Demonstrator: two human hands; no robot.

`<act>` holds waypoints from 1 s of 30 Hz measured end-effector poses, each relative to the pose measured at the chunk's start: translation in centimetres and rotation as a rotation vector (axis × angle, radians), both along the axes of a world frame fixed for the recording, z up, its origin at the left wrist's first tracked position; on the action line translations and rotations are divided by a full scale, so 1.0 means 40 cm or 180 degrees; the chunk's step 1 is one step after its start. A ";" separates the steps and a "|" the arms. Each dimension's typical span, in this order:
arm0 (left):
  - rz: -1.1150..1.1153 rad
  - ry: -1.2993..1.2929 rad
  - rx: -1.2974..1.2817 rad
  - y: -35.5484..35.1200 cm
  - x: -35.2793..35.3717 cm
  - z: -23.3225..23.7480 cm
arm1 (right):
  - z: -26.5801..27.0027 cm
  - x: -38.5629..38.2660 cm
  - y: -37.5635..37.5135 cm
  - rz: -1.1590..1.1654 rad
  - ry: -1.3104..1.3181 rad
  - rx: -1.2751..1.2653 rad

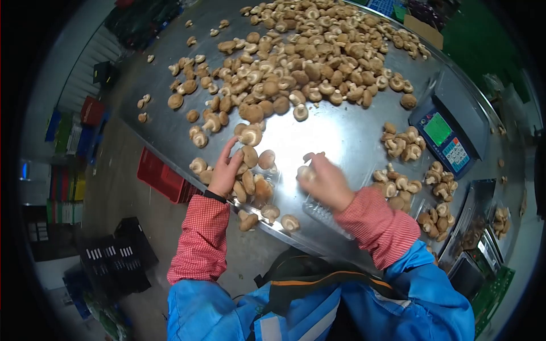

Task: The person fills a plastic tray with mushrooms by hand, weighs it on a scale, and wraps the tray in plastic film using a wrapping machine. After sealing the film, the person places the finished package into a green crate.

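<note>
My left hand (226, 173) is at the near left of the metal table, thumb and fingers apart, against a small cluster of brown shiitake mushrooms (248, 157). A larger mushroom (250, 135) sits just beyond its fingertips. To the right, my right hand (325, 183) is above the bright part of the tabletop, blurred by motion. Its fingers curl around what looks like a pale-stemmed mushroom (305, 173), partly hidden by the hand. Below that wrist lies a clear plastic tray (325, 216). Several loose mushrooms (290, 222) rest along the near edge.
A large heap of mushrooms (307, 62) covers the far side of the metal table (153, 111). At right stands a digital scale (446, 139) with a lit green display, beside several mushroom piles (402, 142). A red crate (165, 176) is below the left edge; black crates (116, 253) stand on the floor.
</note>
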State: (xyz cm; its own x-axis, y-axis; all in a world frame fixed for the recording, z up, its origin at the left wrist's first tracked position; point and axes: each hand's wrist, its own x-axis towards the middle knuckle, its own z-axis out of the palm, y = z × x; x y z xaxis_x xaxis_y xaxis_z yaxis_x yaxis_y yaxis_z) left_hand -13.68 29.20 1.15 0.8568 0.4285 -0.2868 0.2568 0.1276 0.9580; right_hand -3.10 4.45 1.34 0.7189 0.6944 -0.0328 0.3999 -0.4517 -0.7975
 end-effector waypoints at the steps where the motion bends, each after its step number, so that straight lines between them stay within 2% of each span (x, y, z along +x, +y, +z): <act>1: -0.0099 0.0008 -0.0073 -0.016 0.018 -0.008 | 0.034 0.045 -0.020 -0.0381 -0.0045 0.0161; 4: -0.0754 -0.0271 0.0553 -0.095 0.092 -0.030 | 0.102 0.128 -0.062 -0.0307 -0.0652 0.0588; 5: -0.0900 -0.0389 0.0663 -0.121 0.124 -0.043 | 0.098 0.133 -0.070 -0.0168 -0.0733 0.0445; 6: -0.1018 -0.0282 0.0300 -0.159 0.156 -0.022 | 0.094 0.141 -0.084 -0.0033 -0.0808 0.0303; 7: -0.1167 -0.0219 0.0267 -0.186 0.188 -0.016 | 0.107 0.152 -0.110 0.0047 -0.0532 0.0107; 10: -0.1579 -0.0213 0.0343 -0.263 0.287 0.018 | 0.094 0.235 -0.234 -0.0870 0.0200 0.0635; 11: -0.1725 -0.0261 0.0337 -0.290 0.325 0.031 | 0.100 0.260 -0.284 -0.1084 -0.0110 0.0517; 12: -0.1878 -0.0320 0.0333 -0.321 0.366 0.047 | 0.065 0.293 -0.341 -0.1106 -0.0953 0.0281; 14: -0.2307 -0.0087 0.0157 -0.394 0.452 0.082 | 0.087 0.325 -0.434 -0.0881 -0.0467 0.0349; 16: -0.2678 -0.0095 0.0358 -0.482 0.552 0.114 | 0.118 0.389 -0.531 -0.0899 0.1575 0.0394; 17: -0.2951 -0.0085 0.0459 -0.527 0.613 0.122 | 0.117 0.413 -0.580 -0.1042 0.1834 0.0803; 20: -0.3413 -0.0423 0.0953 -0.675 0.787 0.160 | 0.173 0.479 -0.723 -0.1531 0.1919 0.1060; 22: -0.3561 -0.0710 0.1002 -0.785 0.893 0.194 | 0.191 0.531 -0.814 -0.1707 0.1897 0.1276; 26: -0.4063 -0.0553 0.1357 -0.977 1.099 0.239 | 0.174 0.658 -0.976 -0.2227 0.1484 0.1297; 27: -0.4079 -0.0549 0.1482 -1.018 1.173 0.212 | 0.172 0.686 -1.003 -0.2363 0.1414 0.1320; 28: -0.3910 -0.0552 0.1874 -1.061 1.190 0.245 | 0.169 0.716 -1.029 -0.2496 0.1345 0.1342; 30: -0.3740 -0.0765 0.2456 -1.130 1.274 0.232 | 0.147 0.776 -1.073 -0.2623 0.1158 0.1279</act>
